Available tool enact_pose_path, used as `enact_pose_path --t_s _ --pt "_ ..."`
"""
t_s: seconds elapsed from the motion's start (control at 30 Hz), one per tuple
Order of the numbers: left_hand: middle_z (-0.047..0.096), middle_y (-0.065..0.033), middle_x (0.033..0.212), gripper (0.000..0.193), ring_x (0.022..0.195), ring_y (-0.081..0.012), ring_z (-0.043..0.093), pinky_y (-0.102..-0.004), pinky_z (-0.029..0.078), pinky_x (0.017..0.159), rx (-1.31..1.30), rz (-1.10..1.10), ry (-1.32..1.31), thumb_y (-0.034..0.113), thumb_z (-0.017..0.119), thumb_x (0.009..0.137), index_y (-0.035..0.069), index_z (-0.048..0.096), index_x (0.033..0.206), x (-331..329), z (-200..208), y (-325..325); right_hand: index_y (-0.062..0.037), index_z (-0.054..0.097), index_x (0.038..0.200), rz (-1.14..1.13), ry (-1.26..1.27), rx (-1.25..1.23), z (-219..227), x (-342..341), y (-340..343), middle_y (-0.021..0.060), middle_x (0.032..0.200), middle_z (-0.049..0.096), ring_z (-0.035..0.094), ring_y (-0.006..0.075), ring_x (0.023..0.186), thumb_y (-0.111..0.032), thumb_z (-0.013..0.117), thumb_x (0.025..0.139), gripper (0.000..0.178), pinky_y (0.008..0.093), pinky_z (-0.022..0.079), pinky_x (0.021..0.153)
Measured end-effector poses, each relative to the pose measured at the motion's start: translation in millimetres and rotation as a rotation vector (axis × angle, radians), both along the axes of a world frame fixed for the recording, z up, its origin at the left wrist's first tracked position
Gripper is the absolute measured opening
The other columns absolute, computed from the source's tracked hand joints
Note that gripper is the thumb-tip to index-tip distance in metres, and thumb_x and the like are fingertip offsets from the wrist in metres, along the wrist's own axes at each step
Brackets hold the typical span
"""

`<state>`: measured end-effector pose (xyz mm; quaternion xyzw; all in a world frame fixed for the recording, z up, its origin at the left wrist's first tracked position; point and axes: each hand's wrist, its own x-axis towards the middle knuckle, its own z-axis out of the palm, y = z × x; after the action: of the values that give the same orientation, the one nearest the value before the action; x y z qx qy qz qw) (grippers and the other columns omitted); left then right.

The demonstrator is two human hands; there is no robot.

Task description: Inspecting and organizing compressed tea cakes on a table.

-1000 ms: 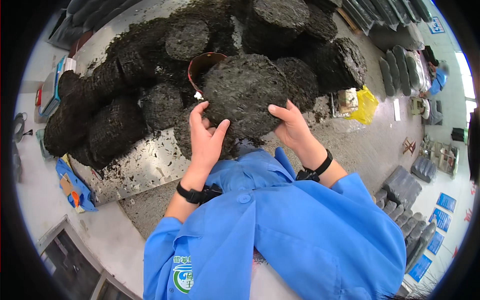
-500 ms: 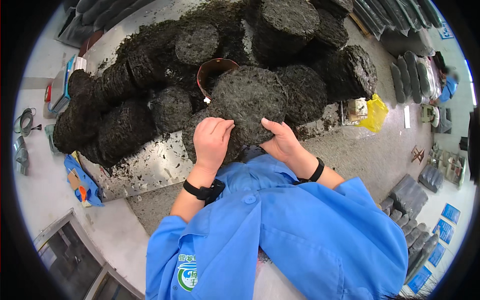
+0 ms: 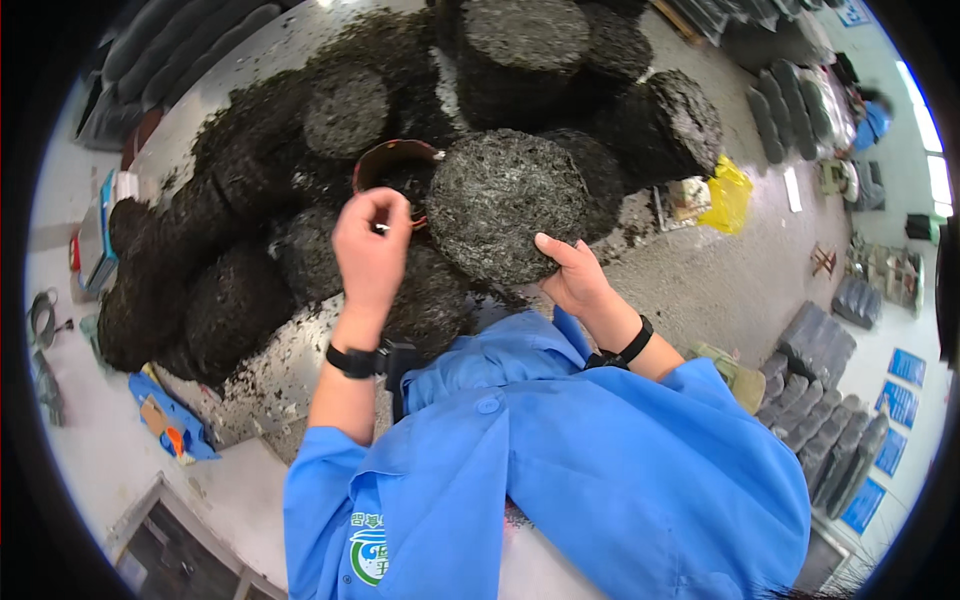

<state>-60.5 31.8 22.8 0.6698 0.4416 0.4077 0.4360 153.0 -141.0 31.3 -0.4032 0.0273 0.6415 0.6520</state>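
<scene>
- Pale table [image 3: 280, 375], scattered with dark flakes, shows its bare part to the near left of the red-rimmed container [image 3: 388, 162].
- Around this container are gathered many dark fibrous stacks [image 3: 235, 300]: they lie to its left, behind it and to its right.
- Just to the right of the container is the dark round disc [image 3: 510, 205], with its rough, broad face turned up; its thickness I cannot tell.
- To the near right of the container, the right hand [image 3: 580, 278] grips this disc by its near right edge, and the thumb lies upon the face.
- At the near side of the container, the left hand [image 3: 372, 240] is apart from the disc; its fingers are bent in toward the thumb, but whether they pinch something small I cannot tell.
- Well to the right of the container is a yellow bag [image 3: 727, 195], and nearer to the person than this bag spreads the grey speckled floor [image 3: 670, 290].
- Farther to the right of the container, toward the near side, are wrapped dark bundles [image 3: 815, 435], with blue signs [image 3: 895, 400] on the wall beyond them.
- Far to the left of the container stands a blue-edged box [image 3: 100, 235].
</scene>
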Motion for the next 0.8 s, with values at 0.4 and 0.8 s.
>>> enact_pose_path --t_s 0.4,0.8 --pt "0.069 -0.0102 0.084 0.008 0.081 -0.0281 0.067 -0.0365 0.054 0.073 0.256 -0.403 0.102 0.004 0.076 0.081 0.004 0.072 0.088 48.5 23.1 -16.3 -0.0003 0.057 0.131 0.111 -0.343 0.040 -5.1 -11.7 -7.1 0.0069 0.128 0.063 0.060 0.0172 0.115 -0.004 0.065 0.095 0.037 0.0348 0.049 0.100" --pt "0.065 -0.0083 0.083 0.011 0.074 -0.0245 0.065 -0.0335 0.053 0.067 0.410 -0.491 0.318 -0.001 0.073 0.079 0.004 0.067 0.087 48.6 24.6 -26.6 -0.0029 0.052 0.136 0.280 -0.484 0.009 -16.5 -47.4 4.2 0.0027 0.124 0.061 0.056 0.0116 0.114 0.000 0.064 0.093 0.045 0.0322 0.048 0.100"
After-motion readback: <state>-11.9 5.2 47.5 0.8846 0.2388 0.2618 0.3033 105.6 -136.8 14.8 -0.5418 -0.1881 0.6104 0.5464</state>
